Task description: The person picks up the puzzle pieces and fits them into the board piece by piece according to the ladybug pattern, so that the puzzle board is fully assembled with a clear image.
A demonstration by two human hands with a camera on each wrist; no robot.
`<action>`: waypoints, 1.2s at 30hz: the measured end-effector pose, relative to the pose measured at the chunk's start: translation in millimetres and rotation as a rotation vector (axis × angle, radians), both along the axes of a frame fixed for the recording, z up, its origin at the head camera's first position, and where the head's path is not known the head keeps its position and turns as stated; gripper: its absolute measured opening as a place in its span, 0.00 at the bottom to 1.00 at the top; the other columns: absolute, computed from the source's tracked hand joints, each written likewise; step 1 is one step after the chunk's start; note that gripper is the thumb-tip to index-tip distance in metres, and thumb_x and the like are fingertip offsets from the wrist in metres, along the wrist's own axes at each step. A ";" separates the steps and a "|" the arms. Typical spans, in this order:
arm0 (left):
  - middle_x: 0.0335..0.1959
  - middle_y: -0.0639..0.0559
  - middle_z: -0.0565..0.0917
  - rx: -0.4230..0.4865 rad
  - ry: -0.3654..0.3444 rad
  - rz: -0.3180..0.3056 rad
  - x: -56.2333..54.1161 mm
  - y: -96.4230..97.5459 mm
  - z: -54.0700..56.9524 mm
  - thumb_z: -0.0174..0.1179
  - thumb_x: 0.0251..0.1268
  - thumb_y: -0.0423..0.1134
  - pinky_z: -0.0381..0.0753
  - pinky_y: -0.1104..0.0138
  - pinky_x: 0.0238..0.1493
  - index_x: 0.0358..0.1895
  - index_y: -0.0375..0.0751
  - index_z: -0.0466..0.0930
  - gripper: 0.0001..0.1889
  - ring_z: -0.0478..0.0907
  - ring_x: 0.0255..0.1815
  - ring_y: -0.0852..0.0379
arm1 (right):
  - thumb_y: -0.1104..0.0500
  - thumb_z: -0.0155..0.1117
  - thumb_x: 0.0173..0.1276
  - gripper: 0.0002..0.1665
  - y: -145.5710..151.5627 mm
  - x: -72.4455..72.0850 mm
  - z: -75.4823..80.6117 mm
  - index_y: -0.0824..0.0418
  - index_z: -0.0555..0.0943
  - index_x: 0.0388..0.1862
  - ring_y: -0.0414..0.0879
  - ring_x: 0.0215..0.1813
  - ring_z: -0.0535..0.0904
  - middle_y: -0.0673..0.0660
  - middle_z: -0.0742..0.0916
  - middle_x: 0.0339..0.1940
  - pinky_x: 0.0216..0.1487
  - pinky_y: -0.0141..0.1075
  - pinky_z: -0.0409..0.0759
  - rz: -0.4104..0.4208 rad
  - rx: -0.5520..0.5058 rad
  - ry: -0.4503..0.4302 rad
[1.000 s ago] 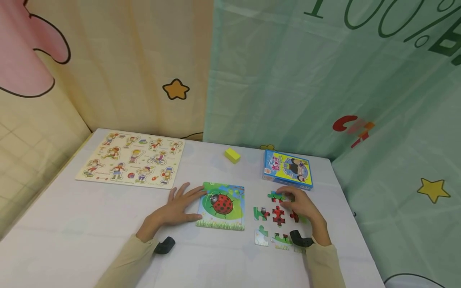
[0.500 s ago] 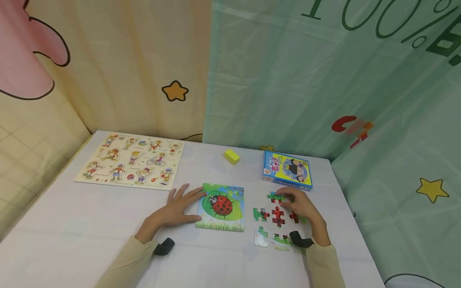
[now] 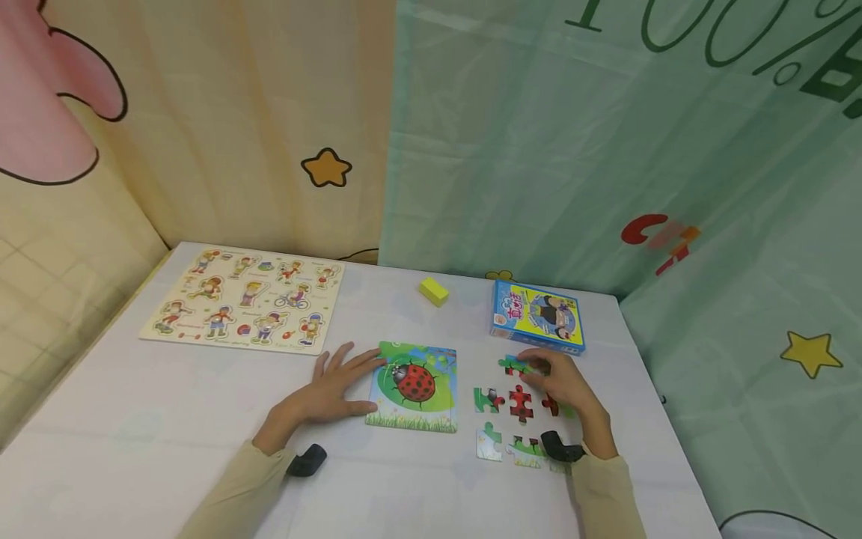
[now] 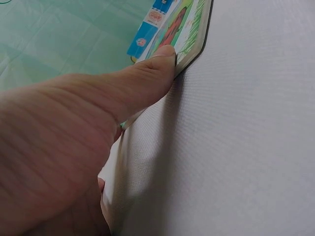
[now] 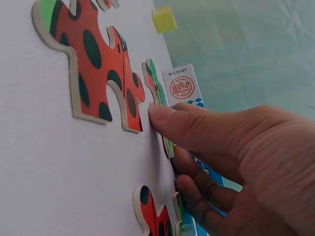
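Observation:
My left hand (image 3: 334, 388) lies with spread, straight fingers at the left edge of a square ladybug picture board (image 3: 414, 386). In the left wrist view, the thumb (image 4: 147, 78) presses on the corner of that board. My right hand (image 3: 562, 383) pinches a green and red jigsaw piece (image 3: 513, 365) in the top row of loose pieces. Thumb and fingers meet at the edge of this piece (image 5: 158, 86) in the right wrist view. Below it lie a red spotted jigsaw piece (image 3: 521, 403) and a green-edged piece (image 3: 488, 400). My hand and wrist cover part of the right column.
A blue and yellow box (image 3: 537, 316) stands behind the pieces. A yellow block (image 3: 434, 291) sits near the back edge. On the left lies a large cream board (image 3: 245, 299) with sports figures. Curtains hang right behind the white table (image 3: 168, 449).
Both hands stay nearly still. The left end of the jigsaw piece in my right fingers has tilted up slightly.

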State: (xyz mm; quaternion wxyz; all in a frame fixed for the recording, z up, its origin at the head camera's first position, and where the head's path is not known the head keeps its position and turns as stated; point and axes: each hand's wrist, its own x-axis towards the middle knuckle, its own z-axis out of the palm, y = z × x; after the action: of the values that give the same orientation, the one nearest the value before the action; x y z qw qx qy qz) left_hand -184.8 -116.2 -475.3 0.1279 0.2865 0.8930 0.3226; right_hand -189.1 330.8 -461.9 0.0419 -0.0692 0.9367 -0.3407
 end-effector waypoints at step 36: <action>0.81 0.45 0.57 0.008 0.018 -0.007 -0.6 -1.1 -0.4 0.68 0.62 0.53 0.29 0.31 0.72 0.76 0.47 0.63 0.41 0.36 0.80 0.29 | 0.57 0.73 0.65 0.18 -25.7 -5.0 3.8 0.59 0.85 0.53 0.52 0.56 0.83 0.55 0.88 0.51 0.62 0.52 0.80 0.094 -0.009 0.048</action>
State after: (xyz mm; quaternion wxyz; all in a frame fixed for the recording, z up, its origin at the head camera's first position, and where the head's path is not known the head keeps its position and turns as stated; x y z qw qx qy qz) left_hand -185.4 -117.3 -475.6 0.1200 0.2931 0.8918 0.3231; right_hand -194.1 305.0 -458.0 0.0352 -0.1215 0.9316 -0.3406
